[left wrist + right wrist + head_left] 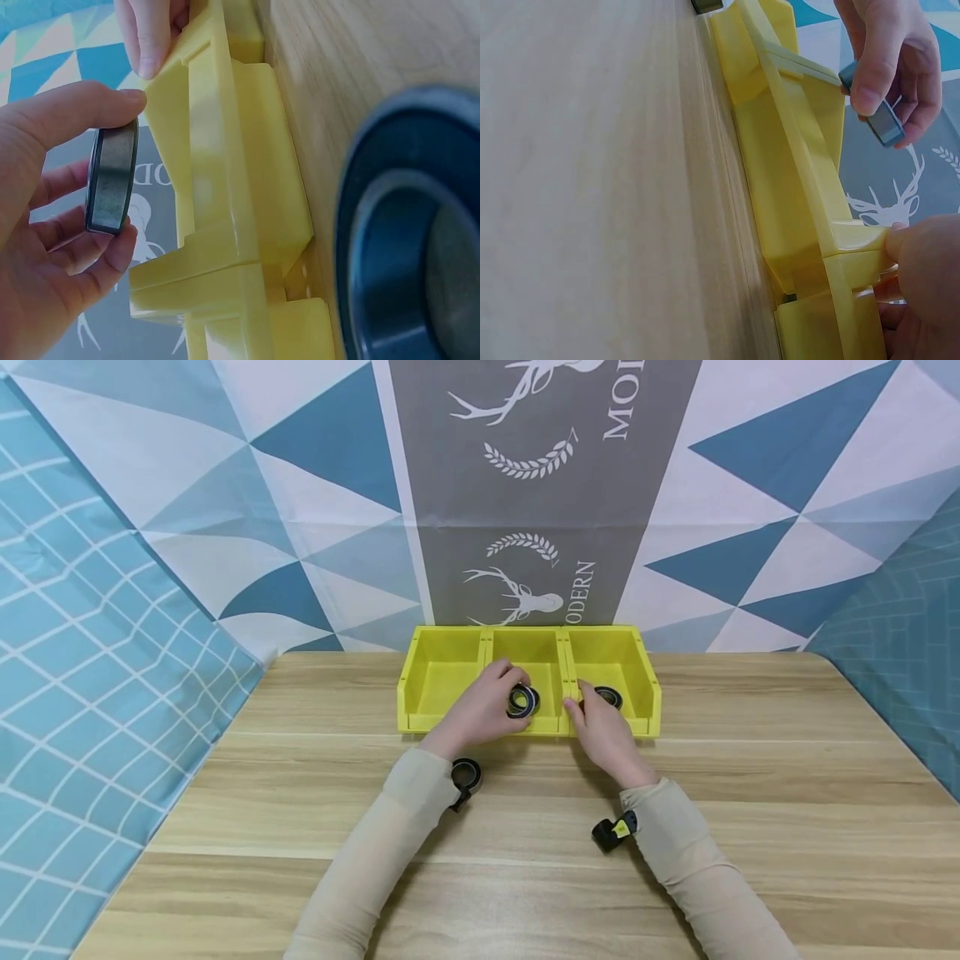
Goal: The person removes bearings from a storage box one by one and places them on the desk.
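My left hand (pixel 489 703) holds a ball bearing (pixel 533 701) on edge over the middle compartment of the yellow three-part bin (pixel 420 724). In the left wrist view the thumb lies on top of this bearing (pixel 112 180), with fingers beneath and behind it. My right hand (pixel 606 733) pinches the divider between the middle and right compartments, thumb on the middle side. Some of its fingers are hidden behind that wall in the right wrist view. A second bearing (pixel 617 696) lies in the right compartment beside the right hand's fingers.
Another bearing (pixel 477 775) lies on the wooden table (pixel 525 877) by the left cuff, large in the left wrist view's foreground. Behind the bin rises a patterned cloth backdrop (pixel 517 502). Each wrist carries a small black camera mount (pixel 609 835).
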Demonstrator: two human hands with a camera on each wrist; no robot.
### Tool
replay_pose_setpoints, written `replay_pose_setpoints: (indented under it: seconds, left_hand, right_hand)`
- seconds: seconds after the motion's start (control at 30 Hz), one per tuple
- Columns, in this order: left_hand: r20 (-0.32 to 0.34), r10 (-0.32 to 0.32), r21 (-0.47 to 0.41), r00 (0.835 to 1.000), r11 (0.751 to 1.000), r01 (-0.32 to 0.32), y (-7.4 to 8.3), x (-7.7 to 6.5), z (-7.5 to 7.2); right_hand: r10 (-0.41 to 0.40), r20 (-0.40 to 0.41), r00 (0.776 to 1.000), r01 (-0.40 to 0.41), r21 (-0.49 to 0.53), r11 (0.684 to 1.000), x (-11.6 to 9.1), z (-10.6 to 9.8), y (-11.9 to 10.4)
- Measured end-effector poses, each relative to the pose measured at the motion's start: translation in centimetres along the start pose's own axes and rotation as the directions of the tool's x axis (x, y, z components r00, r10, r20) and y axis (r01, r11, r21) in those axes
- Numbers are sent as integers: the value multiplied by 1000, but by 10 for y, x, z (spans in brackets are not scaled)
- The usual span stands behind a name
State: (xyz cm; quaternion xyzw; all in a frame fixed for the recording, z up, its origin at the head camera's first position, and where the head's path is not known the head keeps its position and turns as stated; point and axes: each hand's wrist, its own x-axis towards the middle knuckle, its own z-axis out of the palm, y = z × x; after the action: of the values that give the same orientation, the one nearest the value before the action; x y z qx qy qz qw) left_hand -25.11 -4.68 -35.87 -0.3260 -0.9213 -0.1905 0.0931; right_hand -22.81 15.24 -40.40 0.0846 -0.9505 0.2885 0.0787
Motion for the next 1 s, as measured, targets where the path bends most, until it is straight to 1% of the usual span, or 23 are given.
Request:
replay_pose_setpoints:
  seconds: [0.1, 0.23, 0.43, 0.57, 0.67, 0.83, 1.0]
  left_hand:
    - [-7, 14, 18, 1000, 1000, -13, 0, -4, 0]
    - [-1, 27, 33, 1000, 999, -26, -1, -10, 0]
    - [5, 25, 31, 1000, 999, -25, 0, -18, -2]
    - [8, 34, 49, 999, 998, -35, 1, -24, -4]
    - [11, 37, 35, 999, 999, -37, 2, -29, -5]
    - [26, 21, -13, 999, 1000, -21, 1, -39, -8]
    - [50, 15, -20, 999, 1000, -14, -1, -46, -11]
  right_hand:
    - [-3, 0, 1000, 3, 0, 1000, 0, 0, -1]
    - [-7, 4, 1000, 7, 2, 1000, 0, 0, 0]
    - [-12, 2, 1000, 12, 8, 1000, 0, 1, -1]
    - [-12, 2, 1000, 12, 8, 1000, -1, 1, 0]
    - [-11, 0, 1000, 11, 9, 1000, -2, 1, 0]
    - [-10, -2, 1000, 11, 9, 1000, -2, 2, 1]
    - [-12, -1, 1000, 12, 9, 1000, -1, 1, 1]
